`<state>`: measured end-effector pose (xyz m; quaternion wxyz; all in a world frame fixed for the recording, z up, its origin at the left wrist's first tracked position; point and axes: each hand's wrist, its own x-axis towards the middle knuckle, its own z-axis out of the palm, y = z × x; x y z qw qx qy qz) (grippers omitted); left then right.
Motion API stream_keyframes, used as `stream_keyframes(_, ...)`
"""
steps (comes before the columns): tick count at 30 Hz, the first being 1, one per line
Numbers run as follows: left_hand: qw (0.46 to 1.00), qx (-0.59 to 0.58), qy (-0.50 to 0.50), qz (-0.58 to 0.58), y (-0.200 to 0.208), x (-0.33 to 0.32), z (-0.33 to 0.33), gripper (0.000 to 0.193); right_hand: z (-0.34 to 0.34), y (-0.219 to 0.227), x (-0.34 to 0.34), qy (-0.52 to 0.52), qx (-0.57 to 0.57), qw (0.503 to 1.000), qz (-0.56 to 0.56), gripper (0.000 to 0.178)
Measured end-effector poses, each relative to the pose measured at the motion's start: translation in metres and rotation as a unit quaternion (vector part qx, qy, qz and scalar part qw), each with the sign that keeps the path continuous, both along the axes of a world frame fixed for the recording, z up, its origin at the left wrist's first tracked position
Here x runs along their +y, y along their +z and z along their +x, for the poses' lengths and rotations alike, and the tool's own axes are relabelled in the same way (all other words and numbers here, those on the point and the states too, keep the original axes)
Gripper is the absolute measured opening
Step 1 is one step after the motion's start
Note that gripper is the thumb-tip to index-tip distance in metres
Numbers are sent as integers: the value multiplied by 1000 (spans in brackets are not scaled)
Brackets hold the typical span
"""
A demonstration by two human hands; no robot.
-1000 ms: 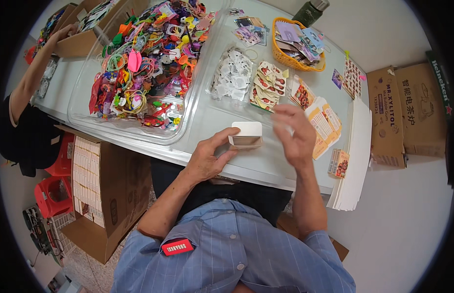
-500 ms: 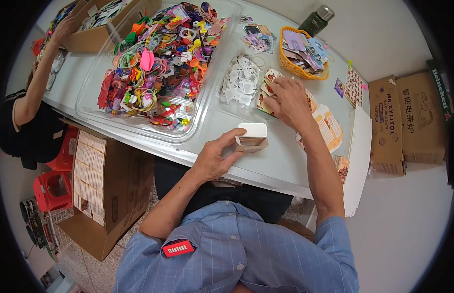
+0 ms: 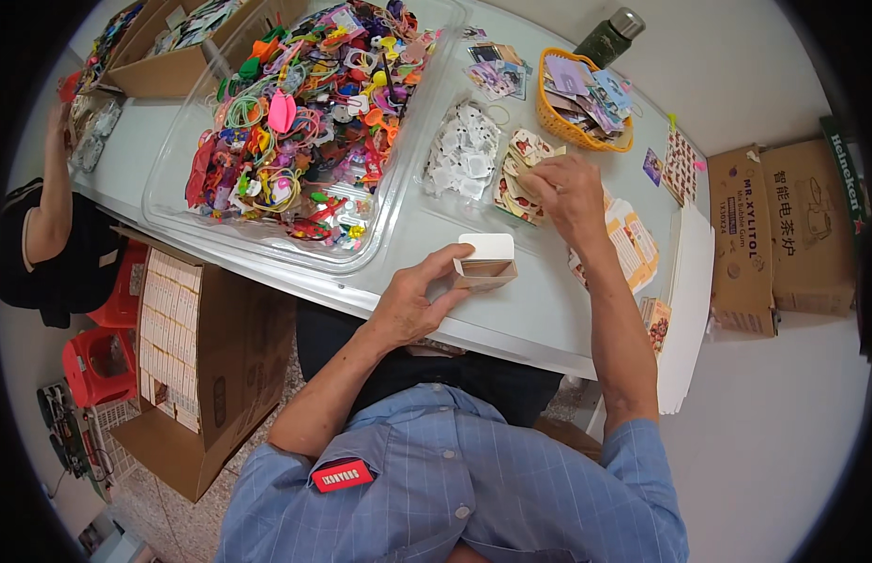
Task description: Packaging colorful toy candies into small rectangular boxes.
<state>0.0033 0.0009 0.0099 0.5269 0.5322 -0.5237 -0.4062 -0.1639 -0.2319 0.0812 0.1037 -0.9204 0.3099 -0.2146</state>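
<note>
My left hand (image 3: pixel 409 302) is closed around a small open carton (image 3: pixel 487 273), its white flap raised and its open side facing up. The fingers of my right hand (image 3: pixel 572 197) are pinched together over a clear tray of printed red-and-cream cards (image 3: pixel 511 202), on what looks like one of those cards, partly hidden by the fingertips. Beside that tray, a clear tray holds many small white pieces (image 3: pixel 462 155). Flattened orange-and-white cartons (image 3: pixel 628 246) lie under and beyond my right wrist.
A big clear bin (image 3: pixel 384 230) of colourful small toys fills the table's left. A yellow basket (image 3: pixel 546 114) of cards and a dark green flask (image 3: pixel 606 39) stand behind. Below left is a cardboard box (image 3: pixel 243 352) of packed cartons. A co-worker's arm (image 3: pixel 53 183) reaches in at far left.
My right hand has risen a little from the card tray, its fingers now drawn together. The left hand stays with the carton. The co-worker's hand has moved left and down, off the cardboard box.
</note>
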Motion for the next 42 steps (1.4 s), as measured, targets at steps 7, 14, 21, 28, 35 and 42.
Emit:
stream_keyframes(7, 999, 4, 28, -21, 1, 0, -2, 59, -23, 20, 41, -54, -238, 908, 340, 8)
stream_keyframes(14, 1000, 14, 20, -18, 0, -2, -1, 61, -25, 20, 83, 152, -188, 922, 302, 16)
stream_keyframes(21, 1000, -18, 11, -9, 1, 1, 0, 62, -18, 22, 84, 199, -51, 964, 171, 20)
stream_keyframes(28, 1000, -3, 7, 6, 2, 0, -1, 61, -16, 42, 79, 179, -42, 963, 197, 21)
stream_keyframes(35, 1000, -9, -1, 3, 3, -1, 2, 60, 50, 62, 56, 113, -122, 974, 156, 10)
stream_keyframes(42, 999, -13, 10, -48, 8, -1, 2, 57, 95, 38, -1, 32, 84, 995, 49, 19)
